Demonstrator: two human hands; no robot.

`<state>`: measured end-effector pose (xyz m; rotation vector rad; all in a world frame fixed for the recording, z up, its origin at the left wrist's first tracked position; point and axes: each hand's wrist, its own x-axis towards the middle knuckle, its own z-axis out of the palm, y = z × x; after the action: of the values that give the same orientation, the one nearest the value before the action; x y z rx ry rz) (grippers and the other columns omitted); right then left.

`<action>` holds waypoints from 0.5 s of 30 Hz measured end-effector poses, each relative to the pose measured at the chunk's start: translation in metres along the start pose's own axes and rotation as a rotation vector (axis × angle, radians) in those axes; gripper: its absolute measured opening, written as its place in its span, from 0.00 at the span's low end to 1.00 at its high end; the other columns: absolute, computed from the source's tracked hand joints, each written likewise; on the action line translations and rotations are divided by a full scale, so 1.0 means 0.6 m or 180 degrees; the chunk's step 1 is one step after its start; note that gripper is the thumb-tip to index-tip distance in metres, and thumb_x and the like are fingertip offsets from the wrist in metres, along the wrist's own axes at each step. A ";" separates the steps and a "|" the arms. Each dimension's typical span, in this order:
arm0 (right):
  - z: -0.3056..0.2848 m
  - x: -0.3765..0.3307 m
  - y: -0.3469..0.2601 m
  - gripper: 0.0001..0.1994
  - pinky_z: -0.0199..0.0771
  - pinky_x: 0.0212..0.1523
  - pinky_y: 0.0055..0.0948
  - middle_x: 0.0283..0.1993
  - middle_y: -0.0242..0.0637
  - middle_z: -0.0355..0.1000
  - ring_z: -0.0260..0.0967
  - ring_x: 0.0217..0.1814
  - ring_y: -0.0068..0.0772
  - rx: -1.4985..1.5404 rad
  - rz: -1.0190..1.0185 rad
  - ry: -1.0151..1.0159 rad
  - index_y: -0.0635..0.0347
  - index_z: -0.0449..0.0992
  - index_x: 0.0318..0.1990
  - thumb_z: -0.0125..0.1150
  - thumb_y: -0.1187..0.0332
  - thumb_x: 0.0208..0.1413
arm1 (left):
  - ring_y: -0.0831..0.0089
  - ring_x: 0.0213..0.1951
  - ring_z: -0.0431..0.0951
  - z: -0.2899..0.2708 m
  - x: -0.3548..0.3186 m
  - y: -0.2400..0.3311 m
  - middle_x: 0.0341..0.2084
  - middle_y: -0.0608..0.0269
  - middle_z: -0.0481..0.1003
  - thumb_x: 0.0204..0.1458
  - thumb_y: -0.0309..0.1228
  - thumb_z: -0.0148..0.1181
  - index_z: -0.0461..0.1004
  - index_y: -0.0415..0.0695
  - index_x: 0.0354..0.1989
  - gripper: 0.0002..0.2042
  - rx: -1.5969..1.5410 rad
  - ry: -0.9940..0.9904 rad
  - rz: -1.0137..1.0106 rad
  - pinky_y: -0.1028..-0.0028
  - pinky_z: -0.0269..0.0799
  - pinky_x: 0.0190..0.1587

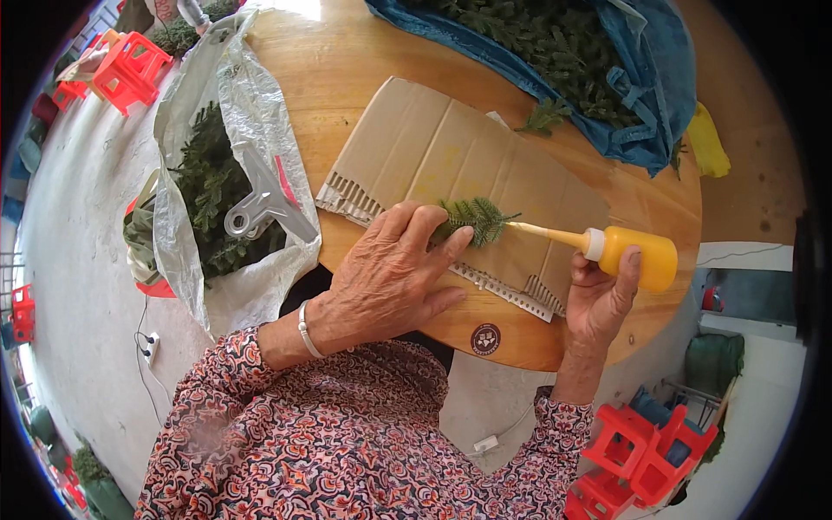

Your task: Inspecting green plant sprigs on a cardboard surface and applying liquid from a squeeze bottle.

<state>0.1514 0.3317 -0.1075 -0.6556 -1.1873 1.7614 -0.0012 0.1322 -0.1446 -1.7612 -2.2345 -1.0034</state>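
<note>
Saw left hand [386,269] pinch green needled sprig [477,220] crosswise, right end just beside yellowish tapered nozzle [562,235] of yellow plastic bottle [643,258] clasped in right hand [600,302].

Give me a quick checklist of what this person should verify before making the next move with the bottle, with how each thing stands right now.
1. Sprig secured: ok. The left hand pinches the green sprig between thumb and fingers.
2. Bottle in hand: ok. The right hand holds the yellow bottle on its side.
3. Nozzle aimed: ok. The nozzle points left, toward the sprig.
4. Nozzle tip touching the sprig: cannot tell. They look very close.
5. Surface protected: ok. Cardboard lies beneath the sprig, on the wooden table.
6. Enough left in the bottle: cannot tell. No fill level is discernible.
</note>
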 end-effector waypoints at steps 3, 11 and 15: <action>-0.004 0.002 0.000 0.15 0.68 0.20 0.18 0.31 0.37 0.74 0.70 0.22 0.29 0.0040 0.0014 0.0041 0.58 0.71 0.43 0.64 0.60 0.54 | 0.58 0.45 0.63 -0.001 -0.002 0.001 0.47 0.53 0.62 0.41 0.40 0.66 0.70 0.45 0.54 0.29 -0.0024 -0.0136 -0.0072 0.63 0.63 0.50; -0.009 0.007 0.000 0.18 0.67 0.21 0.15 0.33 0.39 0.74 0.70 0.23 0.28 0.0016 0.0058 0.0073 0.60 0.70 0.44 0.63 0.57 0.54 | 0.59 0.43 0.64 -0.003 0.000 -0.002 0.45 0.55 0.61 0.41 0.39 0.64 0.69 0.44 0.51 0.27 0.0049 -0.0029 0.0041 0.66 0.64 0.48; -0.012 0.010 -0.002 0.19 0.67 0.21 0.15 0.33 0.39 0.74 0.70 0.24 0.28 -0.0016 0.0059 0.0100 0.61 0.69 0.45 0.63 0.56 0.54 | 0.60 0.43 0.65 -0.003 0.001 -0.001 0.44 0.56 0.61 0.41 0.39 0.64 0.69 0.44 0.50 0.26 0.0073 -0.0008 0.0059 0.66 0.64 0.48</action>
<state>0.1550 0.3407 -0.1091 -0.6967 -1.1680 1.7578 -0.0025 0.1316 -0.1436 -1.7715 -2.2179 -0.9685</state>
